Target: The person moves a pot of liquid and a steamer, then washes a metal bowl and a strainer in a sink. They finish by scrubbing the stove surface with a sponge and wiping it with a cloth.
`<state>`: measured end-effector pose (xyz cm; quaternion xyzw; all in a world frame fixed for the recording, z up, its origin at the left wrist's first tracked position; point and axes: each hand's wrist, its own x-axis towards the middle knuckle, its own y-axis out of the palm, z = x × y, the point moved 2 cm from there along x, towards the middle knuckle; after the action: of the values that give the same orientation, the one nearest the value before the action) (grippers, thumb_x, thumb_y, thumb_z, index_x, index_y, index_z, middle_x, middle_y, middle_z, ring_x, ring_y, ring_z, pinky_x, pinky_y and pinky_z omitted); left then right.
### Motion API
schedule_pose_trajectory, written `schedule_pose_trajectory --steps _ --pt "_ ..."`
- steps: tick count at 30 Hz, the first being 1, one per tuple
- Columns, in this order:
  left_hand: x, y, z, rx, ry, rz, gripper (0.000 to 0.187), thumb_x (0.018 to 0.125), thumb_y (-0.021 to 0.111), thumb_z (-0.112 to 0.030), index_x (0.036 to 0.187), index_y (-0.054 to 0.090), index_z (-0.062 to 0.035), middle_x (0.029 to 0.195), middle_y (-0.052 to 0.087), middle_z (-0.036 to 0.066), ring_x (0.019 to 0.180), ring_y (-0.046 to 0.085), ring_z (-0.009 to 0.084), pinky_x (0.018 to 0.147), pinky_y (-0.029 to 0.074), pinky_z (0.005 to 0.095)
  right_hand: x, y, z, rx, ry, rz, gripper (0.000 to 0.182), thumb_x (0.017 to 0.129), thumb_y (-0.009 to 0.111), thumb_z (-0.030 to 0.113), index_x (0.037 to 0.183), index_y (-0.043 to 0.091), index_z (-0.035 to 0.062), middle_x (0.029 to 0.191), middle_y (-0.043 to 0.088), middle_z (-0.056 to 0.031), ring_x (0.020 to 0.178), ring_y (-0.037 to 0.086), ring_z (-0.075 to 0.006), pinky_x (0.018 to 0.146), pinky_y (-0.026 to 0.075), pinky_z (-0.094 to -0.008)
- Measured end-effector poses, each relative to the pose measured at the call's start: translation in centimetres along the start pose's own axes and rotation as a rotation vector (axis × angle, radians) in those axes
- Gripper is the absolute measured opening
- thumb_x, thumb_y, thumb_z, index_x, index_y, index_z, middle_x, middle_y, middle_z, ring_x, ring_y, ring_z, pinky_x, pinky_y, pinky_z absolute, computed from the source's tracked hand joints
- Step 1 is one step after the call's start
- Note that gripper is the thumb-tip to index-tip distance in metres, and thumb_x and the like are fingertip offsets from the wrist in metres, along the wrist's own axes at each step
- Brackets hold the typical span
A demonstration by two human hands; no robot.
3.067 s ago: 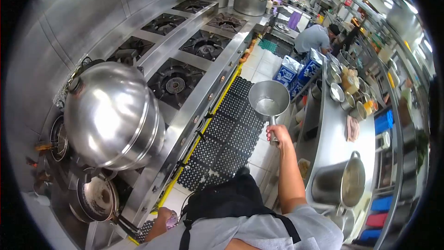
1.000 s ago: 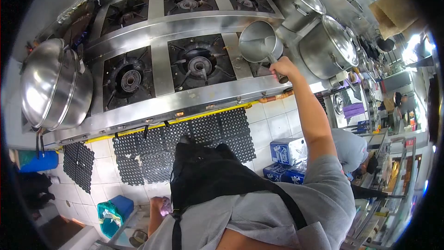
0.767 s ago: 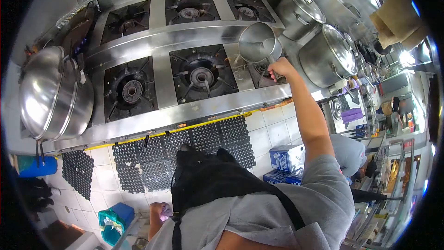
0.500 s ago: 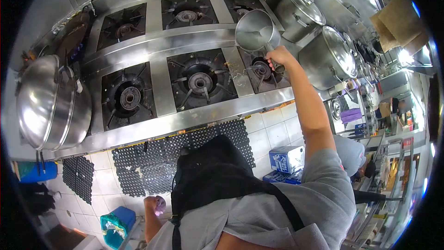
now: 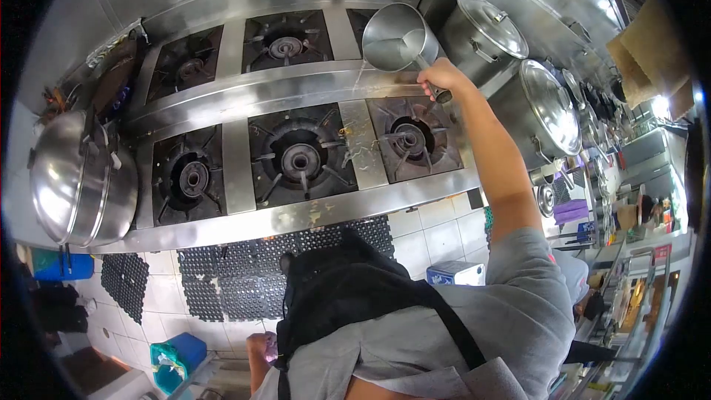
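High over the stove's right side, my right hand point(image 5: 442, 80) is closed round the handle of a metal saucepan point(image 5: 390, 38). The pan is tilted, and a thin stream of liquid falls from its left edge onto the steel ledge point(image 5: 296, 76) between the burner rows. Below it is the front right burner point(image 5: 409, 138). My left hand point(image 5: 261, 342) hangs low beside the black apron point(image 5: 348, 274), closed on a purple cloth point(image 5: 272, 346), partly hidden by the apron.
Two large lidded pots point(image 5: 485, 26) stand right of the burners. Stacked steel woks point(image 5: 67, 178) are at the stove's left end. Black perforated mats point(image 5: 237, 274), a blue-and-white box point(image 5: 457, 272) and a blue bin with a green liner point(image 5: 181, 355) are on the floor.
My right hand and the saucepan have shifted left relative to the burners, and liquid now runs from the pan. My left hand has moved down and closer to the apron. The view has shifted.
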<state>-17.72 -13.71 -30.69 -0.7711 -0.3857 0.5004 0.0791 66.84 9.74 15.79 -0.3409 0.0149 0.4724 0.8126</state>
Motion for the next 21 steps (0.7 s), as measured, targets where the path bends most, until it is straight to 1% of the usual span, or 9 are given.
schedule_pose_trajectory --steps 1,2,4,14,16,17,19,20,21 --pt "-0.6 1.6 0.0 -0.747 -0.319 0.049 0.018 0.083 0.06 -0.014 0.069 0.064 -0.0034 0.065 0.065 0.01 0.055 0.061 0.0242 0.049 0.047 0.0363 0.3 -0.7 -0.2 -0.012 -0.014 0.01 0.02 0.078 0.066 0.006 0.063 0.058 -0.0058 0.059 0.059 -0.0136 0.048 0.06 -0.0228 0.043 0.051 -0.0362" --pt "-1.0 2.5 -0.4 -0.747 -0.325 0.047 0.018 0.083 0.06 -0.014 0.069 0.064 -0.0034 0.065 0.065 0.01 0.055 0.061 0.0242 0.049 0.047 0.0363 0.5 -1.5 -0.4 -0.012 -0.011 0.015 0.02 0.078 0.066 0.006 0.063 0.058 -0.0058 0.059 0.059 -0.0136 0.048 0.06 -0.0228 0.043 0.051 -0.0362" --pt "-1.8 3.6 -1.2 -0.604 -0.302 -0.031 0.02 0.083 0.06 -0.015 0.067 0.063 -0.0036 0.062 0.063 0.01 0.054 0.06 0.0238 0.048 0.046 0.0367 0.7 -3.1 -0.8 0.009 0.007 0.027 0.016 0.079 0.062 0.001 0.067 0.058 -0.0091 0.063 0.061 -0.017 0.049 0.06 -0.024 0.043 0.049 -0.0373" --pt "-1.3 2.4 -3.9 0.076 -0.115 -0.343 0.029 0.081 0.063 -0.021 0.057 0.057 -0.0044 0.05 0.055 0.008 0.048 0.056 0.0222 0.045 0.041 0.0384 2.1 -10.8 -6.3 -0.044 0.015 -0.029 0.02 0.078 0.067 0.006 0.065 0.06 -0.0068 0.059 0.059 -0.0144 0.046 0.059 -0.0248 0.041 0.049 -0.038" --pt "0.3 0.0 -2.7 0.336 0.036 -0.073 0.026 0.083 0.06 -0.026 0.065 0.064 -0.0079 0.057 0.062 0.009 0.053 0.062 0.0259 0.047 0.044 0.0395 2.2 -11.9 -7.5 -0.021 0.055 -0.062 0.018 0.08 0.063 0.004 0.068 0.062 -0.0089 0.063 0.063 -0.0168 0.051 0.063 -0.0251 0.045 0.051 -0.038" --pt "-2.1 0.6 -1.7 0.339 0.041 -0.073 0.026 0.083 0.06 -0.026 0.065 0.064 -0.0079 0.057 0.062 0.009 0.053 0.062 0.0259 0.047 0.044 0.0395 2.1 -12.3 -7.9 -0.019 0.056 -0.068 0.018 0.08 0.063 0.004 0.068 0.062 -0.0089 0.063 0.063 -0.0168 0.051 0.063 -0.0251 0.045 0.051 -0.038" --pt "0.3 -0.4 -4.2 0.618 1.046 -0.604 0.025 0.084 0.058 -0.028 0.067 0.066 -0.0117 0.063 0.065 0.01 0.057 0.064 0.03 0.048 0.046 0.0416 1.5 -13.2 -8.6 0.079 0.088 -0.102 0.018 0.078 0.067 0.003 0.065 0.06 -0.007 0.06 0.059 -0.0154 0.047 0.059 -0.0254 0.04 0.049 -0.039" --pt "-3.2 0.0 -2.4 0.619 1.054 -0.602 0.025 0.084 0.058 -0.028 0.067 0.066 -0.0117 0.063 0.065 0.01 0.057 0.064 0.03 0.048 0.046 0.0416 1.4 -13.8 -9.0 0.082 0.09 -0.109 0.018 0.078 0.067 0.003 0.065 0.06 -0.007 0.06 0.059 -0.0154 0.047 0.059 -0.0254 0.04 0.049 -0.039" --pt "-2.7 0.1 -1.4 0.685 0.81 -0.381 0.022 0.083 0.058 -0.027 0.067 0.066 -0.0129 0.064 0.065 0.01 0.057 0.065 0.03 0.048 0.047 0.0426 1.4 -14.3 -9.4 0.069 0.099 -0.126 0.017 0.078 0.066 0.003 0.066 0.06 -0.0069 0.06 0.059 -0.0151 0.047 0.059 -0.025 0.04 0.049 -0.0389"
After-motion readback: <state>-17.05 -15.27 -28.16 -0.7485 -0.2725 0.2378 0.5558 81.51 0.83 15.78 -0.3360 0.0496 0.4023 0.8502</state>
